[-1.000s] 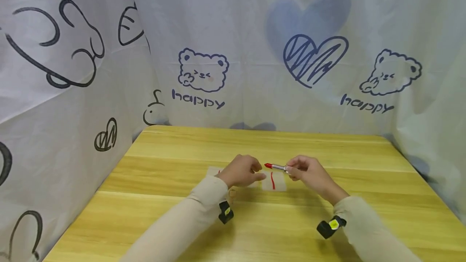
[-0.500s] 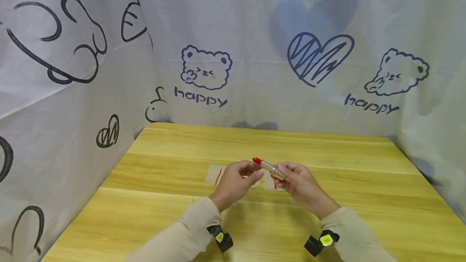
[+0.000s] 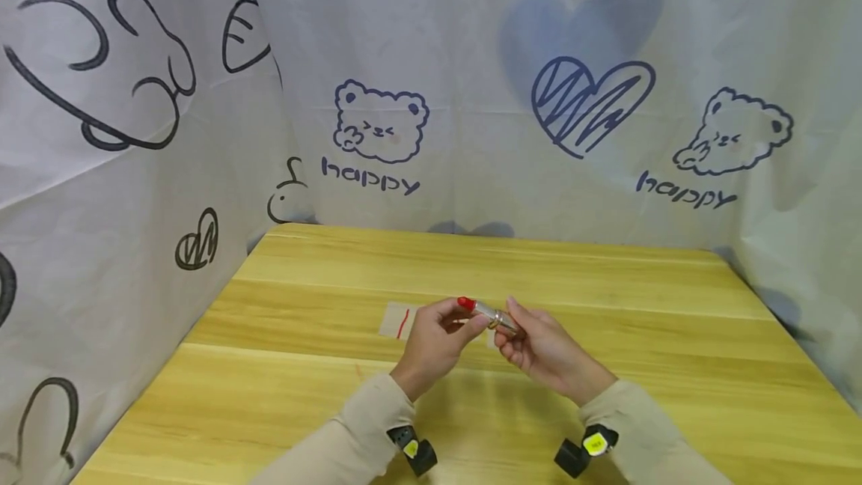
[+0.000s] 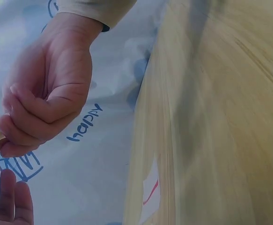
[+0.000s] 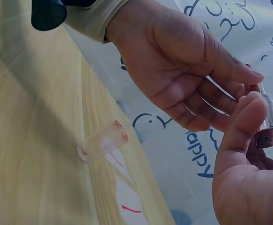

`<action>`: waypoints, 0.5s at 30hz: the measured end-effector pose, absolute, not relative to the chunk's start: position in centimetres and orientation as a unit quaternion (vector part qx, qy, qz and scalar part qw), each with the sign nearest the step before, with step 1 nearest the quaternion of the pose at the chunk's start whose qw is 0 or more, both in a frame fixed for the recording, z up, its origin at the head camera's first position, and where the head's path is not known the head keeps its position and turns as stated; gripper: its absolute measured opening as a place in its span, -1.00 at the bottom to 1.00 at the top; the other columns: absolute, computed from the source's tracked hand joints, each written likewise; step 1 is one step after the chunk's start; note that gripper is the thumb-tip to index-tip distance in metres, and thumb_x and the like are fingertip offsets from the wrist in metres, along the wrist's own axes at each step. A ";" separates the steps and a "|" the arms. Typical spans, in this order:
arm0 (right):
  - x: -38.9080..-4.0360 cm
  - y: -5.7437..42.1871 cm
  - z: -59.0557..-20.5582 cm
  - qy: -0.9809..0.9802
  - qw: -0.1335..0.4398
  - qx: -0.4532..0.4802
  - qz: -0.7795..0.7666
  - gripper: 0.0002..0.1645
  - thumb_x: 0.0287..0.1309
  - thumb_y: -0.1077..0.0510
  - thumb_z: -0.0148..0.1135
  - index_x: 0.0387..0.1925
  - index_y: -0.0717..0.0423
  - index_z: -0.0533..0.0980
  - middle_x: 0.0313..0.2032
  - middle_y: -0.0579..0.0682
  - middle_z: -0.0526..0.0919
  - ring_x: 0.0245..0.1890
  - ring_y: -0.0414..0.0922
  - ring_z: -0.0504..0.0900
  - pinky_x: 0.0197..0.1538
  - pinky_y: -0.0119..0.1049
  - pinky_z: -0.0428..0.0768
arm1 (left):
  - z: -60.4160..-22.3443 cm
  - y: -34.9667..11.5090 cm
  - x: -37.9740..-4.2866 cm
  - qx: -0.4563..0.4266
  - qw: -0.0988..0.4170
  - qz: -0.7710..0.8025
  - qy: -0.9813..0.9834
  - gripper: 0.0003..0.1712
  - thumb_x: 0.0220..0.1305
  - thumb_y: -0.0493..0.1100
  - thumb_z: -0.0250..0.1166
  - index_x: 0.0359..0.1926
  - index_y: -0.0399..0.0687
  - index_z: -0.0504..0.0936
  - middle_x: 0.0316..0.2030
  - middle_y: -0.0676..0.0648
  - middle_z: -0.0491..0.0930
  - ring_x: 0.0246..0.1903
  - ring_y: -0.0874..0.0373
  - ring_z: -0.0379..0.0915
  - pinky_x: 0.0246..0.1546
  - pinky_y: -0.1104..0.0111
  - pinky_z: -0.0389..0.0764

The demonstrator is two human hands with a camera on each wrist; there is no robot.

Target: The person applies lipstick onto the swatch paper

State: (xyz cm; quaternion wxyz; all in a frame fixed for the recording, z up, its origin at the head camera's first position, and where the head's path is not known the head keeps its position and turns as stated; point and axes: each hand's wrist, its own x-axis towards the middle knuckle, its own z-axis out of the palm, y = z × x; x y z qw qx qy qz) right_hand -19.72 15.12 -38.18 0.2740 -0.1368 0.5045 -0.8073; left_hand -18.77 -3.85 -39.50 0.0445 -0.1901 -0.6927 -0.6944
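A lipstick (image 3: 483,310) with its red tip out is held between both hands over the table. My right hand (image 3: 552,350) grips the silver and gold base, fingers curled round it. Thumb and forefinger of my left hand (image 3: 427,343) pinch the silver tube near the red end. In the right wrist view, the round base end of the lipstick (image 5: 269,137) shows between the right thumb and fingers. Under the hands lie pale paper pieces, one of them a paper with a red stroke (image 3: 396,322); the hands hide much of the others.
A clear cylinder (image 5: 106,140) with red smears is on the wooden table (image 3: 303,395), beside a marked paper (image 5: 129,204); the hands hide it in the head view. White printed cloth (image 3: 471,193) hangs along the back and sides.
My right hand has brought the lipstick left and turned its base toward me. My left hand has turned and risen from the papers, and now pinches the tube.
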 end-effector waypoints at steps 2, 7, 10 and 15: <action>-19.7 15.0 -38.1 0.495 0.292 -0.129 -0.808 -0.47 0.49 -0.14 -0.17 -0.32 0.14 0.54 -0.53 -0.10 0.62 -0.58 -0.35 0.57 -0.46 -0.57 0.55 | -39.5 -3.8 -18.8 -0.196 0.046 -0.697 -0.688 -0.73 0.28 -0.18 0.34 -0.10 -0.31 0.66 -0.17 -0.14 0.64 -0.17 0.09 0.58 -0.16 0.34 0.61; -19.7 14.7 -37.9 0.473 0.327 -0.124 -0.809 -0.42 0.49 -0.16 -0.21 -0.33 0.13 0.59 -0.58 -0.13 0.63 -0.61 -0.38 0.58 -0.49 -0.60 0.54 | -39.5 -3.6 -18.8 -0.209 0.044 -0.706 -0.675 -0.65 0.32 -0.16 0.30 -0.01 -0.35 0.62 -0.14 -0.21 0.63 -0.19 0.10 0.58 -0.15 0.37 0.59; -19.6 14.5 -37.9 0.459 0.332 -0.131 -0.814 -0.40 0.51 -0.14 -0.24 -0.32 0.15 0.60 -0.57 -0.13 0.63 -0.62 -0.38 0.58 -0.49 -0.60 0.54 | -39.5 -3.5 -18.8 -0.204 0.034 -0.725 -0.657 -0.60 0.32 -0.15 0.29 0.02 -0.40 0.59 -0.10 -0.26 0.61 -0.18 0.13 0.57 -0.12 0.39 0.58; -19.5 14.2 -37.9 0.451 0.319 -0.146 -0.820 -0.43 0.52 -0.10 -0.23 -0.31 0.15 0.59 -0.54 -0.12 0.63 -0.60 -0.37 0.57 -0.49 -0.60 0.54 | -39.4 -3.3 -18.8 -0.172 0.039 -0.761 -0.624 -0.61 0.25 -0.16 0.35 -0.08 -0.44 0.61 -0.09 -0.24 0.63 -0.16 0.14 0.57 -0.04 0.34 0.58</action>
